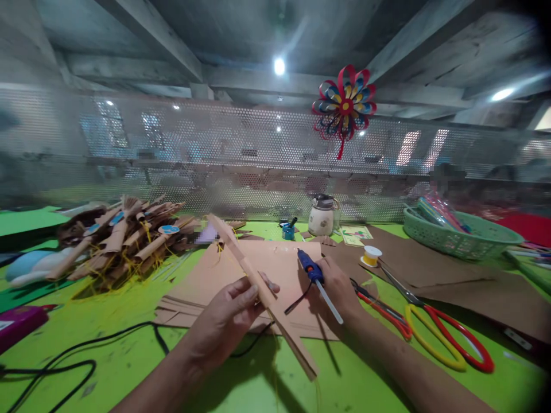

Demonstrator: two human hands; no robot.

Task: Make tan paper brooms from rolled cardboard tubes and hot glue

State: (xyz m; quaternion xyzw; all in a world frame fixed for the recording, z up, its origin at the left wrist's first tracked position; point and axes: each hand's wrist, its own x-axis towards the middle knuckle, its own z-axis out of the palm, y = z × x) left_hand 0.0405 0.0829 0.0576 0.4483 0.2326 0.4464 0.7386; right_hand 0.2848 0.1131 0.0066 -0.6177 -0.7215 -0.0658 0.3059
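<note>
On the far left of a lime-green table [116, 358], a heap of rolled and folded brown cardboard pieces [124, 235] lies tangled with yellow thread; these look largely put together. In front of it, a black cord [129, 330] loops across the surface.

At centre, the left hand [235, 304] pinches a long, narrow cardboard strip [262, 284] between thumb and fingers, holding it slantwise above a stack of flat tan sheets [189, 284]. The strip is already folded into layers, and yellow thread hangs near its lower end, so it seems part-made. No fresh glue can be made out on it.

Just right, the right hand [338, 284] is wrapped around a blue glue gun [310, 267], a pale glue stick [329, 303] jutting from its rear. Its nozzle is clear of the strip; whether the trigger is pressed cannot be told.

Further right lie large scissors [414, 299], a spool of yellow thread [371, 256] and brown sheets [413, 269], apparently material left unworked.
</note>
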